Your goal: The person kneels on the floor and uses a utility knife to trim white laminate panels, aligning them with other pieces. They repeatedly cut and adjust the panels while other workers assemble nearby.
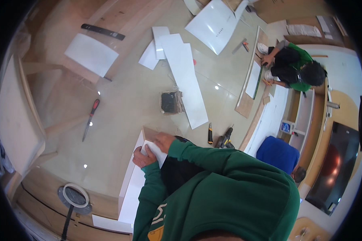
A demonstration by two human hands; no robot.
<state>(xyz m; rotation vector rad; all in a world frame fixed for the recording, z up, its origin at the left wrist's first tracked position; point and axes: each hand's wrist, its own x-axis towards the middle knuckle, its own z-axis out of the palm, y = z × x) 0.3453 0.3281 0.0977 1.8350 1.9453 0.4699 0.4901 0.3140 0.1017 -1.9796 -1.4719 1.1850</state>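
Note:
My left hand [145, 157] is closed on the edge of a white sheet [162, 157], thumb on its top side. The sheet lies on the end of a long white board piece [132, 193] with raised sides and a brownish end, in front of me at lower centre. My right hand [164, 141] rests against the far end of the same sheet, fingers stretched out and slightly blurred. Both forearms wear green sleeves. Past my right arm, on the floor, are a yellow and black utility knife [210, 133] and a cordless drill [225, 138].
A red-handled file [91, 119] lies left, near a wooden chair [18, 116]. White sheets [187, 80] and a square dark-topped block [169, 102] are ahead. A co-worker in green [295, 66] crouches at far right; a person in blue [277, 154] is nearer. A round lamp-like ring [75, 184] stands lower left.

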